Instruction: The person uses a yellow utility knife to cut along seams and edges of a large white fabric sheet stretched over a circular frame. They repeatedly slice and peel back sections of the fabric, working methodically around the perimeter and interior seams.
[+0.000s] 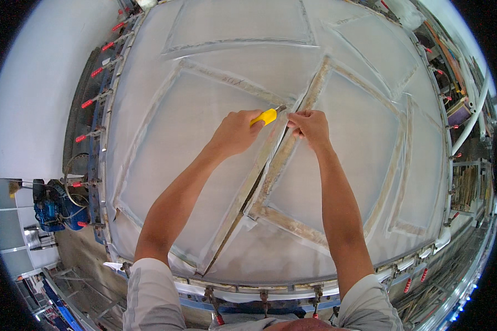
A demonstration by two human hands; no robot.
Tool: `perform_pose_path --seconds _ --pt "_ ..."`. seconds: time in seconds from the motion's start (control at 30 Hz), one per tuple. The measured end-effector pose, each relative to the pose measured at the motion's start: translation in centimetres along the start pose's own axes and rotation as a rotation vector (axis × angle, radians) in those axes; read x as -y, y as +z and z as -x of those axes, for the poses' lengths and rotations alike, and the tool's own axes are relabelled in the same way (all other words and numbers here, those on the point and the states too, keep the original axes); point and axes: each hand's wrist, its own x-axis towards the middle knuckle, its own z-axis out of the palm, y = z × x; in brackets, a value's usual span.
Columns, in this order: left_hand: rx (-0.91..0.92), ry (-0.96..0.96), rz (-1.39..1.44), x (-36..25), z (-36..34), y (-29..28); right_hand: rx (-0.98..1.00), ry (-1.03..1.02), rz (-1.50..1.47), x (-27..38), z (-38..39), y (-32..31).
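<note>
My left hand [234,131] is closed around a yellow utility knife [265,117], its tip resting at a strip beneath a whitish translucent sheet [215,121]. Just right of the blade, my right hand [313,128] pinches the sheet's edge between thumb and fingers. A long dark slit [247,198] runs through the sheet from near my right hand down toward the near edge. Brownish frame-like strips [292,223] show through the sheet on both sides of the slit. The blade's very tip is too small to make out.
Clamps with red handles [88,103] line the rim of the large table, left, right and near. Beyond its left side stands a blue machine [66,207] with hoses. A shelf of stacked strips [469,190] and a white pipe [472,118] are at the right.
</note>
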Motion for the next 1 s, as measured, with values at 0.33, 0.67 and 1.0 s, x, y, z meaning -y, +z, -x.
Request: perform_pose_path --seconds 0.33,0.67,1.0 --pt "0.02 0.047 -0.009 1.1 -0.1 0.8 -0.055 0.026 0.036 -0.3 -0.1 -0.3" --pt "-0.013 0.161 -0.186 0.2 -1.1 1.5 -0.077 0.027 0.004 -1.0 0.0 0.3" --pt "0.09 0.104 -0.437 -6.7 -2.9 1.7 -0.038 0.007 -0.013 -0.3 0.5 0.6"
